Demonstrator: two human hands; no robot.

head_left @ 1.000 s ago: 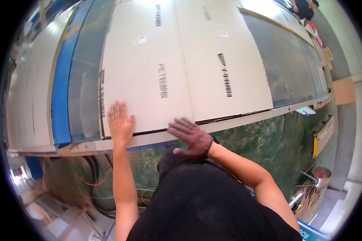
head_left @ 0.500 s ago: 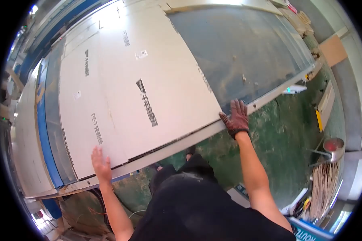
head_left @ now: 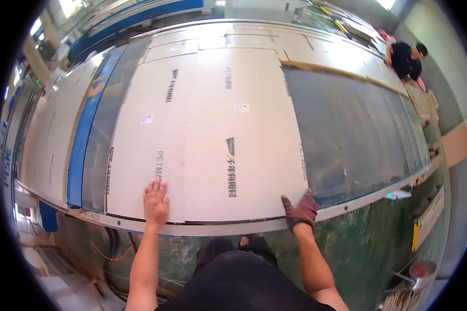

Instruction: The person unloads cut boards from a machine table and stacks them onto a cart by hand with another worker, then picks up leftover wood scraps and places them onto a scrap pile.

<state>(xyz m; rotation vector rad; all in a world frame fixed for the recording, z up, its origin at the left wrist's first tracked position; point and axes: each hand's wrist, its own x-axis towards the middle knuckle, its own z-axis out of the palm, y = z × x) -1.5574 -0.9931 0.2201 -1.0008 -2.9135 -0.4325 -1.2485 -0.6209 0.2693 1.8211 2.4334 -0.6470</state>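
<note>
Large pale printed panels (head_left: 207,171) lie flat on a long machine table, their near edge close to the metal rail (head_left: 244,227). My bare left hand (head_left: 155,203) rests palm down on the near part of the left panel, fingers stretched forward over the end of a printed line. At the near right corner of the panels is my right hand (head_left: 301,211), in a dark red glove, thumb and fingers spread. Its thumb side lies at the panel's edge, and the fingers reach beside the grey table surface (head_left: 347,135). Neither hand is wrapped around anything.
A blue strip (head_left: 83,160) runs along the table at left, with another pale panel (head_left: 49,140) beyond it. More panels lie at the back. At the far right a person (head_left: 406,59) in dark clothes leans by the table. A metal pan (head_left: 423,270) stands low right.
My view has lifted and turned, bringing the table's far side and another person into sight. My left hand now lies farther onto the panel; my right hand stays at the corner.
</note>
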